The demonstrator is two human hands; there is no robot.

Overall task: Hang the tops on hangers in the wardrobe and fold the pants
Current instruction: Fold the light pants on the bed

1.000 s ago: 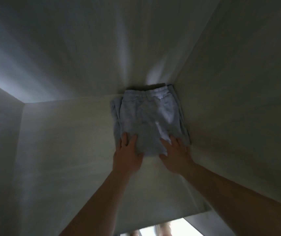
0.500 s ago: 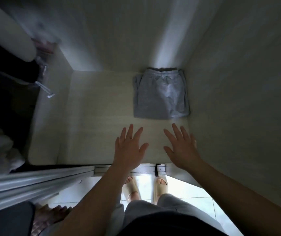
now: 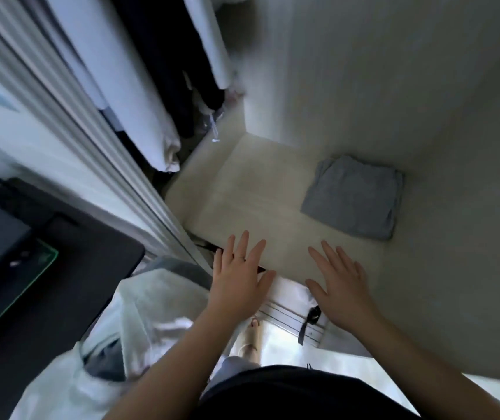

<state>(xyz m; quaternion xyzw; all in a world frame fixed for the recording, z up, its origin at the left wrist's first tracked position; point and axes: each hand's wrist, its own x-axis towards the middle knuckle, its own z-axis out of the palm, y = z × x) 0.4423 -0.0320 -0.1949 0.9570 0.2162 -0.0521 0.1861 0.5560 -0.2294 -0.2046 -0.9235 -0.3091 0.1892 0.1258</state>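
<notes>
Left hand (image 3: 238,277) flat, fingers straight and spread, holding nothing. Right hand (image 3: 338,286) just the same beside it, nothing held. Both over the front edge of the wardrobe floor (image 3: 251,192); touching the board or not, hard to tell. Well apart from the folded grey pants (image 3: 353,197), lying further in, tucked into the back right corner, close against the side wall. Looks done for this pair. More clothes likely waiting in the clear plastic bag (image 3: 139,313) down to the left.

Could go wrong: bumping the pants with an arm and pulling the neat folds open, easy with soft cloth on a smooth board. Could also knock the sliding door (image 3: 91,140) close by the left hand, or trip on the door track (image 3: 291,316) below.

Pants: soft, a bit wrinkly, folded into a flat square. Board: pale, smooth, hard, with faint wood lines. Hanging tops (image 3: 139,95) up to the left: long, floppy, white and dark. Bag: thin, shiny, crinkly.
</notes>
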